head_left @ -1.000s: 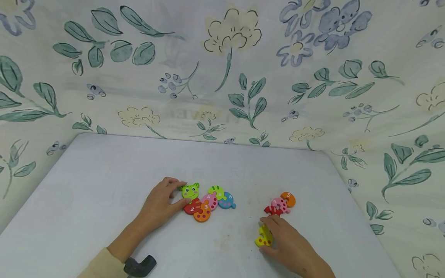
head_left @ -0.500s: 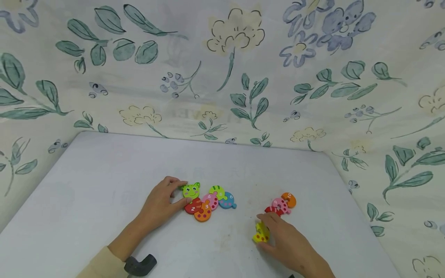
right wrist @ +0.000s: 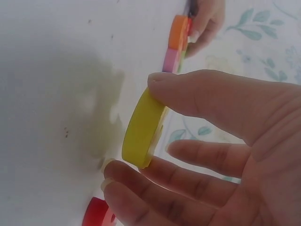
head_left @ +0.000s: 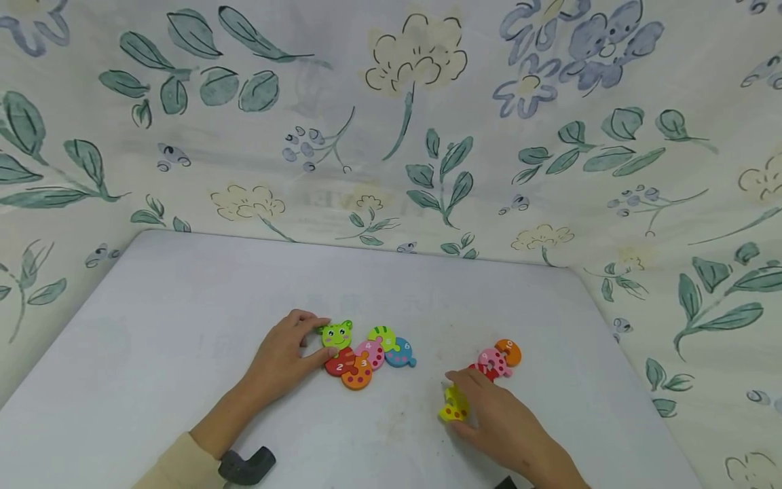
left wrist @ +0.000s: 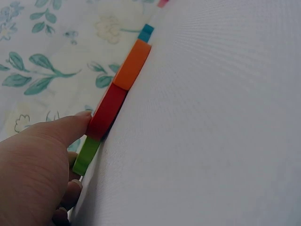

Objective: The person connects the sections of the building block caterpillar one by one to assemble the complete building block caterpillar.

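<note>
My left hand [head_left: 286, 353] holds the green caterpillar head [head_left: 337, 335], a puzzle piece with a smiling face, between thumb and fingers. Joined to it runs a row of numbered puzzle pieces: red 2 [head_left: 339, 363], orange 3 [head_left: 357, 373], pink 4 [head_left: 370, 354], green 5 [head_left: 381, 337] and blue 6 [head_left: 399, 353]. In the left wrist view the thumb presses the edge of the red piece [left wrist: 108, 110]. My right hand [head_left: 497, 414] pinches a yellow spotted puzzle piece [right wrist: 142, 129] by its edges, tilted, with a shadow on the table beside it.
Beyond the right hand lie a red piece [head_left: 485, 371], a pink 9 piece [head_left: 492, 360] and an orange piece [head_left: 509, 352] close together. The white table [head_left: 244, 285] meets a floral cloth [head_left: 342, 122] at the back. A black curved object [head_left: 247, 466] is by the left sleeve.
My right hand has moved a little left and away from me with the yellow piece, showing more of its wrist. The left hand stays on the caterpillar head.
</note>
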Available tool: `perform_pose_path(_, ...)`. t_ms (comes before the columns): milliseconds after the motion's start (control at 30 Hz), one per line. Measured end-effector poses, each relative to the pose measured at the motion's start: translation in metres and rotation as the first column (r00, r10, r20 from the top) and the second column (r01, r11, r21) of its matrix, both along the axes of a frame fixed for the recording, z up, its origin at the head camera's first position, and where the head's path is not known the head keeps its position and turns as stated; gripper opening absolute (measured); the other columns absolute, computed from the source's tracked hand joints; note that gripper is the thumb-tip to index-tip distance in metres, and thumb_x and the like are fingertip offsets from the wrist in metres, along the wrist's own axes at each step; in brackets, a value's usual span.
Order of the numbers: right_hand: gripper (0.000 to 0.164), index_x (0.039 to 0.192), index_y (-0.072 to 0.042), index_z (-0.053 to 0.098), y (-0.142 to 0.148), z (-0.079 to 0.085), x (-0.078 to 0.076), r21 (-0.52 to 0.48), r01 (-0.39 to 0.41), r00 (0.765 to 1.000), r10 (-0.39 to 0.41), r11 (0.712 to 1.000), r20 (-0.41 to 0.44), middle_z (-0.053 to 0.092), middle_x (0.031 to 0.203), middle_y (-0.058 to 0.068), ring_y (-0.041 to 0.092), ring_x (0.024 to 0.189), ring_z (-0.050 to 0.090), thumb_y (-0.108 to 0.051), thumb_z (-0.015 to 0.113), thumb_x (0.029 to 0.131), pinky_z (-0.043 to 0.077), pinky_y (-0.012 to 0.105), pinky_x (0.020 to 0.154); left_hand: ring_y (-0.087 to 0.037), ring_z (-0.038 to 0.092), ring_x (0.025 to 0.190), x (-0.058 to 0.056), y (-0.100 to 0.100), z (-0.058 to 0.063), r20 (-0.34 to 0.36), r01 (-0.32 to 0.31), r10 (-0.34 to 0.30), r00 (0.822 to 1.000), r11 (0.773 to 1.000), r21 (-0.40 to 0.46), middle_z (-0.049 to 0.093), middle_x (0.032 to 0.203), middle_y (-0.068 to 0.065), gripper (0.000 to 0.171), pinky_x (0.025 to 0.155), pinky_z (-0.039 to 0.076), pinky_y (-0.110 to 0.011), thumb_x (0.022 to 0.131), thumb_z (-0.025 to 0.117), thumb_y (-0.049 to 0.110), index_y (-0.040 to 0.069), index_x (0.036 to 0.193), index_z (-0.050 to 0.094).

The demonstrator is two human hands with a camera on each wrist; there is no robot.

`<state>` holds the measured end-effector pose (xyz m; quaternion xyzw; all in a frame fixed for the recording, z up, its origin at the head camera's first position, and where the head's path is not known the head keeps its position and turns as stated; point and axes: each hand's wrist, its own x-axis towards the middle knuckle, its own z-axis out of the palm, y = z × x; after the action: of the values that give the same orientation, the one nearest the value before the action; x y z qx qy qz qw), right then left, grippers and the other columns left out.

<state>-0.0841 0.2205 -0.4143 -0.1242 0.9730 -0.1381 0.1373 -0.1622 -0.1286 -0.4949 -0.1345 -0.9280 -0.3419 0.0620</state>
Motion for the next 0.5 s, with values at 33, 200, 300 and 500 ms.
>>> perform_pose_path(33,0.070,0.141,-0.014,0.061,-0.001,0.000,-0.001,-0.002,-0.005,1.000,0.005,1.000,0.000,0.062,0.131,0.002,0.017,0.102,0.063,-0.033,0.091,0.081,0.058,0.044,0.089,-0.016,0.052,0.090,0.000,0.000,0.000,0.001,0.001,-0.001,1.000,1.000,0.000,0.060,0.121,-0.006,0.057,0.075,0.047,-0.036,0.086,0.087,0.034,0.012,0.135,0.069)
perform_pose_path(200,0.071,0.142,-0.013,0.060,-0.004,0.002,-0.004,-0.007,-0.027,1.000,0.027,1.000,-0.004,0.062,0.132,0.003,0.016,0.101,0.063,-0.032,0.091,0.082,0.059,0.043,0.088,-0.015,0.051,0.090,0.000,-0.001,-0.001,0.000,0.002,-0.002,1.000,1.000,0.002,0.060,0.121,-0.005,0.056,0.075,0.047,-0.035,0.087,0.087,0.035,0.012,0.135,0.069)
perform_pose_path(300,0.070,0.143,-0.012,0.059,-0.006,0.003,-0.005,-0.005,-0.034,0.999,0.034,0.999,-0.011,0.061,0.133,0.004,0.017,0.103,0.063,-0.032,0.090,0.083,0.058,0.044,0.089,-0.015,0.051,0.090,0.000,-0.001,-0.001,0.003,0.002,-0.002,1.000,1.000,0.001,0.060,0.121,-0.004,0.056,0.075,0.046,-0.035,0.087,0.087,0.035,0.013,0.135,0.069)
perform_pose_path(500,0.070,0.143,-0.013,0.060,-0.009,0.002,-0.012,0.001,-0.026,1.000,0.026,1.000,-0.007,0.062,0.134,0.003,0.019,0.109,0.063,-0.031,0.090,0.083,0.057,0.046,0.092,-0.015,0.051,0.089,0.000,-0.001,-0.001,0.000,0.004,-0.004,1.000,1.000,-0.003,0.060,0.121,-0.005,0.056,0.075,0.046,-0.035,0.087,0.087,0.034,0.012,0.135,0.069)
